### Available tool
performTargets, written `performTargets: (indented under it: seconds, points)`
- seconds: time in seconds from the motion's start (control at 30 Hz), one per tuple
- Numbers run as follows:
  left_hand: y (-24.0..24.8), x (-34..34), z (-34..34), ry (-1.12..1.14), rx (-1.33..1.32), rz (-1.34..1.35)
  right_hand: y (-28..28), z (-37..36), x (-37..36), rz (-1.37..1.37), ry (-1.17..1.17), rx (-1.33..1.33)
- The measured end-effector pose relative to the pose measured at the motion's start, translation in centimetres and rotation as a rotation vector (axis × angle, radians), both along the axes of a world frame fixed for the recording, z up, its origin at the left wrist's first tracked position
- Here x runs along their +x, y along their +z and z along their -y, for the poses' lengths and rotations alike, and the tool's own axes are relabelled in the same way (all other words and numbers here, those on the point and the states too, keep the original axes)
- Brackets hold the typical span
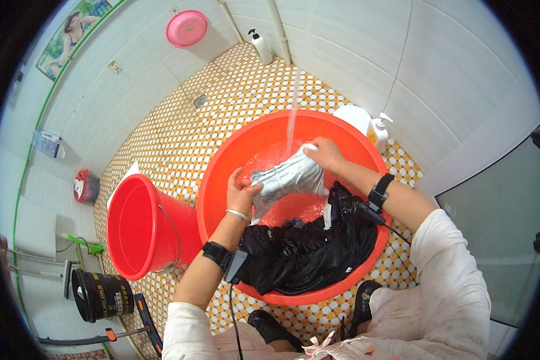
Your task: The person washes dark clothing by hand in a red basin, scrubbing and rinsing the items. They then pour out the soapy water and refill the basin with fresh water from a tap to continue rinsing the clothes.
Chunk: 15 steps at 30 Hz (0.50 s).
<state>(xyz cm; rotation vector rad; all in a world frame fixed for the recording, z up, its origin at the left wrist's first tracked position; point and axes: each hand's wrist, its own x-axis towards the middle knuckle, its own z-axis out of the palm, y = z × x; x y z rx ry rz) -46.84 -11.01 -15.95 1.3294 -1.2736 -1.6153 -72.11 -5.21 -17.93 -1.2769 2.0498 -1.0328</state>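
Note:
A wet white-grey cloth (291,175) is stretched between my two hands over a large red basin (225,162). My left hand (241,197) pinches its near-left end, and my right hand (326,155) grips its upper right end. From above, a thin stream of water (292,123) falls into the basin just behind the cloth. Shallow water (270,157) ripples on the basin's bottom. In the basin's near half lies a heap of wet black clothing (309,258), with a few white bits showing along its far edge. Part of the cloth's lower edge hangs close to the water.
A red bucket (132,222) with a wire handle stands left of the basin, and a black bucket (102,294) is farther left. Behind the basin are a white pump bottle (378,133) and another pump bottle (261,49). A pink basin (186,29) hangs on the wall.

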Motion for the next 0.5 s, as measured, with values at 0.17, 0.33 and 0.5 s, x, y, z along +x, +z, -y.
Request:
performTargets:
  seconds: [0.17,0.33,0.5]
  points:
    - [-1.9,0.9,0.7,0.223,0.407,0.182,-7.1,0.8,-2.9,-0.126,0.040,0.444]
    - [-0.4,2.0,-1.6,0.457,0.851,-0.478,-13.0,2.6,-2.1,-0.028,-0.267,0.481]
    - [-4.1,0.8,-2.5,0.344,0.882,-0.472,-14.1,4.0,8.4,0.420,0.333,0.099]
